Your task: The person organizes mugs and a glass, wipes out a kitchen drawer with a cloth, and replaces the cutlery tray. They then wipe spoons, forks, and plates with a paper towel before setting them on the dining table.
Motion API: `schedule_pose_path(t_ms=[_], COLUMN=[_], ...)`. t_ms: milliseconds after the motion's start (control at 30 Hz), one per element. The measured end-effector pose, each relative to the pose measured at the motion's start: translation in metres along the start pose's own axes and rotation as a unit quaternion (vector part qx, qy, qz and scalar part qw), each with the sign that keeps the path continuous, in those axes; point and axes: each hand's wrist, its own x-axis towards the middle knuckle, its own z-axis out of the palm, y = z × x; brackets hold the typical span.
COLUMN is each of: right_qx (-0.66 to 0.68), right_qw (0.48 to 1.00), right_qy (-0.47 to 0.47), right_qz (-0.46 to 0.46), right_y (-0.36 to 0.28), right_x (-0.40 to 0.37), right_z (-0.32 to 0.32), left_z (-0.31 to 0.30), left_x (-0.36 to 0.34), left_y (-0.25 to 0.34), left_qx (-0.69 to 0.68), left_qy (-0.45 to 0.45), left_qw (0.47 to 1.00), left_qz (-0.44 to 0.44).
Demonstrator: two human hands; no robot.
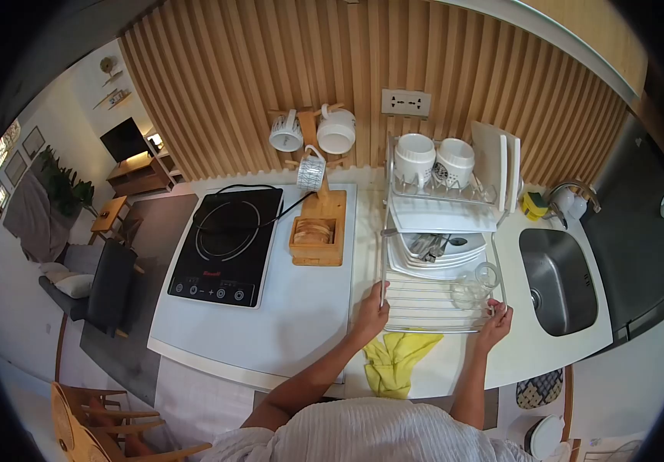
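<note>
A metal dish rack (416, 304) stands on the counter, and both of my hands grip its near end. My left hand (370, 314) is closed around the left side rail. On the right, my right hand (495, 323) has its fingers wrapped on the near right corner. White plates (443, 215) lie stacked in the rack, with metal cutlery (428, 246) on top. Two white mugs (415, 158) sit on its upper tier, beside upright white boards (490, 162). Clear glassware (470, 291) rests near my right hand. A yellow cloth (399, 360) lies partly against the rack's front edge.
Left of the rack are a black induction cooktop (228, 246) and a wooden mug stand (324, 208) with hanging mugs. To the right is a steel sink (566, 289), with a yellow sponge (533, 205) and a faucet (578, 196) behind. A slatted wooden wall (255, 77) stands at the back.
</note>
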Motion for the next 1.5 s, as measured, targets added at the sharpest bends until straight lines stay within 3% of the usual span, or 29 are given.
schedule_pose_path(t_ms=[300,367,400,500,567,667,767,833,900,933,1000,1033,1067,1167,1200,1300,1400,1433,1467,1500], right_qx=[0.002,0.013,0.03,0.033,0.013,-0.117,-0.174,-0.243,-0.294,-0.291,-0.437,-0.425,-0.412,-0.375,-0.362,-0.32,-0.193,-0.003,0.187,0.189], right_qw=[1.0,1.0,0.999,0.999,0.999,0.991,0.982,0.95,0.919,0.921,0.834,0.835,0.844,0.859,0.872,0.919,0.964,0.993,0.972,0.971], right_qy=[0.0,-0.013,-0.019,-0.039,-0.043,-0.063,0.051,-0.006,-0.142,-0.144,-0.251,-0.26,-0.259,-0.25,-0.233,-0.181,-0.148,-0.122,-0.089,-0.092], right_qz=[-0.014,0.003,0.014,0.018,0.008,-0.013,-0.059,-0.196,-0.22,-0.218,-0.225,-0.234,-0.226,-0.242,-0.234,-0.146,-0.11,-0.001,0.11,0.11], right_y=[0.0,0.002,0.002,0.002,0.003,0.002,-0.048,-0.082,-0.128,-0.127,-0.119,-0.11,-0.098,-0.092,-0.102,-0.142,-0.16,-0.164,-0.167,-0.17], right_x=[0.006,0.009,0.011,0.013,0.016,0.02,0.025,0.033,0.031,0.034,0.04,0.043,0.047,0.044,0.039,0.025,0.022,0.021,0.02,0.016], right_z=[0.0,0.0,0.0,-0.006,-0.013,-0.022,-0.017,-0.012,0.006,0.01,0.023,0.029,0.03,0.03,0.027,0.01,-0.011,-0.016,-0.016,-0.011], left_z=[0.004,0.006,0.004,0.01,0.009,0.011,0.014,0.018,0.016,0.016,0.016,0.01,0.0,0.002,-0.012,-0.035,-0.06,-0.069,-0.079,-0.087], left_x=[-0.002,-0.001,-0.002,-0.002,-0.001,0.001,0.004,0.003,0.004,0.003,0.002,0.005,0.005,0.004,0.003,0.0,0.001,0.003,0.008,0.011], left_y=[0.009,0.005,0.01,0.011,0.009,-0.003,-0.01,-0.014,-0.015,-0.015,-0.016,-0.004,0.007,-0.02,0.0,0.012,0.021,0.023,0.025,0.025], left_qx=[0.002,-0.01,-0.001,-0.031,-0.024,0.003,-0.033,-0.041,-0.016,-0.019,0.006,0.025,0.009,-0.102,-0.09,-0.089,-0.096,-0.094,-0.097,-0.101], left_qy=[-0.007,0.028,0.004,0.049,0.018,0.021,0.009,0.009,0.007,0.012,0.009,0.002,-0.078,-0.059,-0.093,-0.092,-0.074,-0.07,-0.064,-0.058], left_qw=[1.0,0.999,1.0,0.997,0.999,0.999,0.999,0.999,1.0,1.0,1.0,1.0,0.995,0.993,0.99,0.989,0.989,0.99,0.991,0.992], left_qz=[0.016,0.04,-0.007,0.052,0.027,0.032,0.004,0.011,-0.001,0.017,0.012,0.007,-0.069,0.009,-0.052,-0.077,-0.084,-0.083,-0.07,-0.057])
